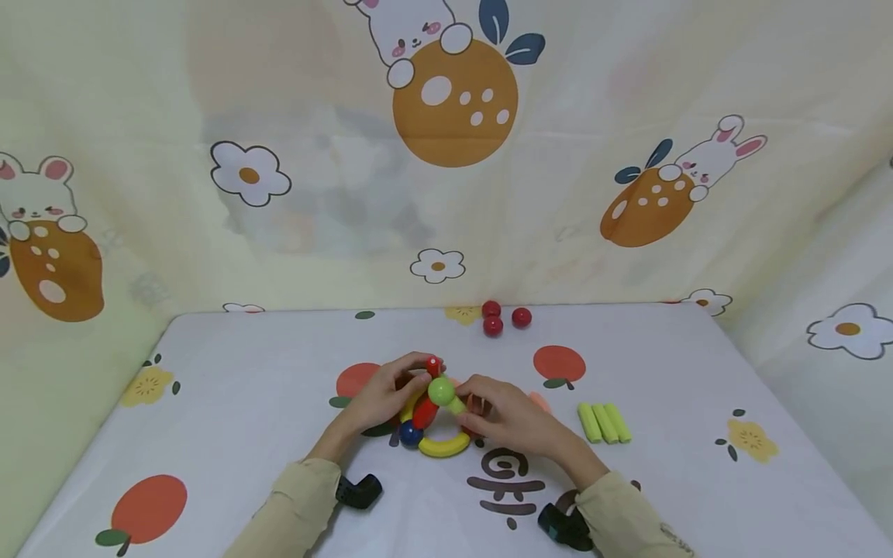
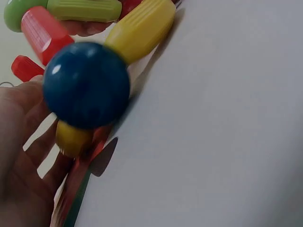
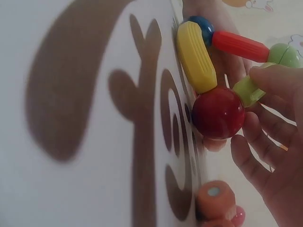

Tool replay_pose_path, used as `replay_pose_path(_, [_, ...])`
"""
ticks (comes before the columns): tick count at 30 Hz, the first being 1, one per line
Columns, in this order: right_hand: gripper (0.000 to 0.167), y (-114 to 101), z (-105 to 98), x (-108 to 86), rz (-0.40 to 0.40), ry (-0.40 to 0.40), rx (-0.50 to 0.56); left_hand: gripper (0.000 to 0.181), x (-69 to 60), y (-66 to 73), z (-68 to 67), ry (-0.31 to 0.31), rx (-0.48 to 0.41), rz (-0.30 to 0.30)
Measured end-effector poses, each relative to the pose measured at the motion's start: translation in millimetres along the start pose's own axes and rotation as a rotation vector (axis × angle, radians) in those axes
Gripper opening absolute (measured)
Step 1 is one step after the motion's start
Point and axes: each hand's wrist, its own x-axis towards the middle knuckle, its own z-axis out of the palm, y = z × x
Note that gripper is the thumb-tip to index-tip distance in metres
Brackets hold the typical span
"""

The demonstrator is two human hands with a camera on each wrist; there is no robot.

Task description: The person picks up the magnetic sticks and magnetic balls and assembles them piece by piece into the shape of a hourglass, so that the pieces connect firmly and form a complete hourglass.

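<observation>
- The figure of balls and rods (image 1: 424, 412) is on the white tablecloth (image 1: 265, 372), between the two hands; directions are counted from it, with 12 o'clock at the far edge.
- Its green ball (image 1: 441, 391) is on top, and its blue ball (image 1: 411, 434) is at 8 o'clock.
- A curved yellow rod (image 1: 444, 447) at 6 o'clock goes from the blue ball to a dark red ball (image 3: 218, 112); a long red rod (image 3: 240, 46) rises from blue to green.
- The right hand (image 1: 512, 418), at 3 o'clock, pinches the green rod (image 3: 247, 92) between thumb and fingers.
- The left hand (image 1: 386, 395), at 10 o'clock, holds a short red piece (image 1: 433, 366) with its fingertips, close to the green ball; whether these are joined, I cannot tell.
- Three loose red balls (image 1: 492, 325) are together at 1 o'clock.
- Three light-green rods (image 1: 604, 423) lie side by side at 3 o'clock, beyond the right hand.
- A curtain (image 1: 335, 271) with printed rabbits hangs at 12 o'clock.
</observation>
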Motion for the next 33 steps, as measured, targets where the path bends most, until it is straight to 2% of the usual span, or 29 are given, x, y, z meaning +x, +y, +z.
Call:
replay_pose_path(4, [0.028, 0.7, -2.8, 0.2, 0.029, -0.011, -0.02, 0.032, -1.9, 0.9, -1.2, 0.007, 0.022, -0.006])
replay_pose_path(11, [0.028, 0.4, -8.0, 0.2, 0.016, -0.028, -0.032, 0.033, -10.3, 4.5, -2.8, 0.02, 0.095, 0.09])
replay_pose_path(17, [0.028, 1.8, -11.3, -0.8, 0.027, -0.035, -0.022, 0.03, -16.6, 5.8, -0.9, 0.035, 0.121, 0.098])
replay_pose_path(27, [0.027, 2.9, -11.6, -3.5, 0.03, -0.03, -0.009, 0.03, -16.9, 1.1, 2.0, 0.021, 0.107, 0.204])
replay_pose_path(33, [0.028, 2.9, -10.7, -4.6, 0.028, -0.022, -0.019, 0.029, -17.2, -1.4, 2.7, 0.014, 0.104, 0.233])
